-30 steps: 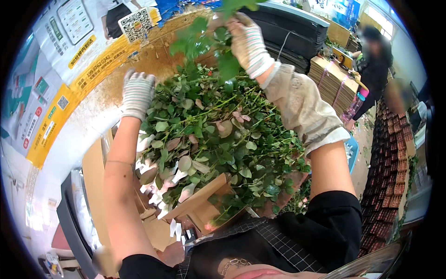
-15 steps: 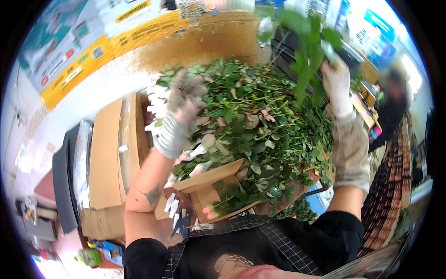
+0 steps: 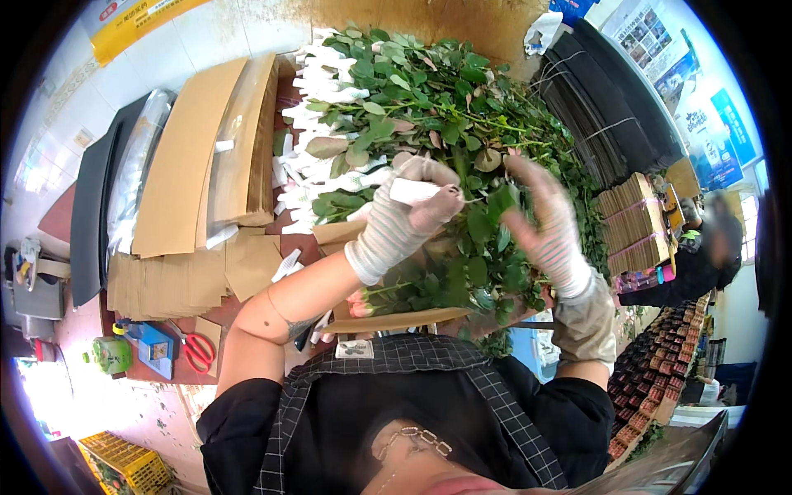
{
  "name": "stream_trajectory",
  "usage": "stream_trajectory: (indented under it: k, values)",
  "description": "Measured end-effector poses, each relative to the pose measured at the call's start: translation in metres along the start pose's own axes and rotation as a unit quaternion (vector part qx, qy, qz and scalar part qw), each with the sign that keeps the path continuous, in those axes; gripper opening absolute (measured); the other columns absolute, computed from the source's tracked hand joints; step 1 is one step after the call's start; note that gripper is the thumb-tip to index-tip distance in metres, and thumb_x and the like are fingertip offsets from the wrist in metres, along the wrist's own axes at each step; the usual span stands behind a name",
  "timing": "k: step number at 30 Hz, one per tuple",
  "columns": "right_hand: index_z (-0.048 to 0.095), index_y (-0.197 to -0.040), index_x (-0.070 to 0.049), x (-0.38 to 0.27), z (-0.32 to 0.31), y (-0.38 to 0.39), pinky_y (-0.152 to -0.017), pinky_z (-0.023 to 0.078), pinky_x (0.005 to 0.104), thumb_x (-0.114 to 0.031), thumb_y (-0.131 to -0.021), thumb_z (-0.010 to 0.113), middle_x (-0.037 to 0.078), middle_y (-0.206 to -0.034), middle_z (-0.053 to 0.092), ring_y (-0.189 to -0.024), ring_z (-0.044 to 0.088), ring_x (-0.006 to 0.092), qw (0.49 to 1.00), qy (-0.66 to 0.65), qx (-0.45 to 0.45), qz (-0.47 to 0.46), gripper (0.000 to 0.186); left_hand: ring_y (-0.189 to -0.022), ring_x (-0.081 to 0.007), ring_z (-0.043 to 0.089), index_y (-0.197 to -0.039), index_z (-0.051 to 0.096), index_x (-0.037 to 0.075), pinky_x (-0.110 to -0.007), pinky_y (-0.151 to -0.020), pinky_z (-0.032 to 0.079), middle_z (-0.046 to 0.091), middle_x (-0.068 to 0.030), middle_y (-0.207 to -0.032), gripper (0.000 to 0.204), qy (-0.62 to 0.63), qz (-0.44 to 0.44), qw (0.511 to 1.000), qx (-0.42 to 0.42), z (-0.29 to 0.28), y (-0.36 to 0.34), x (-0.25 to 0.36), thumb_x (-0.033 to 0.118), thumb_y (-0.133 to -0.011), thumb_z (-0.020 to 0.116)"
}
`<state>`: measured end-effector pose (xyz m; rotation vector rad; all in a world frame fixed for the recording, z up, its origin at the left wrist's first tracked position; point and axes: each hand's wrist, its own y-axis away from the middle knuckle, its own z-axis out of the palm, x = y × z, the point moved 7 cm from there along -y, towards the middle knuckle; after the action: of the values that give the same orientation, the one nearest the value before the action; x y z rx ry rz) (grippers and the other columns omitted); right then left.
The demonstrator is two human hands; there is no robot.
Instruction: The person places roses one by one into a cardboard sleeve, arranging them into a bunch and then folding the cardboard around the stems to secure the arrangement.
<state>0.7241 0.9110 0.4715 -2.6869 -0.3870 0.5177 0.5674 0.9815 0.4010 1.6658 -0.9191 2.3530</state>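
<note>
My left hand (image 3: pixel 400 214), in a pale striped glove, is closed around a rose with a white sleeve (image 3: pixel 414 192) over its head. Its leafy stem points right, toward my right hand (image 3: pixel 549 227). That hand, also gloved, has its fingers and thumb apart beside green leaves (image 3: pixel 500 204); they hold nothing that I can make out. Beyond both hands lies a thick pile of leafy rose stems (image 3: pixel 462 91), the white-sleeved heads (image 3: pixel 326 99) lined up on its left. Close to my body, pinkish roses (image 3: pixel 360 302) rest by a cardboard box (image 3: pixel 396 320).
Brown cardboard sheets (image 3: pixel 194 157) stand at the left, next to black sheets (image 3: pixel 107 198). Red-handled scissors (image 3: pixel 198 353), a blue box (image 3: pixel 155 351) and a green bottle (image 3: pixel 109 355) sit at the lower left. Bundled black sheets (image 3: pixel 602 107) stand far right. A person (image 3: pixel 718 247) is beyond.
My right hand has come down and inward from the upper right, where it held up leafy greenery. My left hand has moved right and toward me and now grips a white-sleeved rose. The view has shifted.
</note>
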Motion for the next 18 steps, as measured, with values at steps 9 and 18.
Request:
stream_trajectory:
  k: [9, 18]
  values:
    - [0.058, -0.105, -0.010, -0.061, 0.006, -0.001, -0.053, 0.045, 0.0339, -0.008, -0.076, 0.069, 0.008, -0.075, 0.059, -0.059, 0.055, 0.0235, 0.974, 0.092, 0.107, -0.176, 0.031, -0.091, -0.0234, 0.059, -0.100, 0.057, -0.003, -0.035, -0.087, 0.046, 0.062, -0.0131, -0.097, 0.072, 0.108, 0.093, 0.988, 0.053, -0.062, 0.026, 0.071, 0.063, -0.089, 0.030]
    - [0.057, -0.108, -0.012, -0.061, 0.100, 0.034, -0.066, 0.050, 0.0370, -0.013, -0.080, 0.058, 0.008, -0.090, 0.056, -0.077, 0.059, 0.0258, 0.950, -0.024, -0.271, -0.150, 0.028, -0.088, -0.0273, 0.064, -0.090, 0.064, 0.006, -0.036, -0.075, 0.050, 0.066, -0.0142, -0.098, 0.015, -0.376, -0.172, 0.899, -0.146, -0.108, 0.167, -0.092, 0.013, -0.077, 0.067]
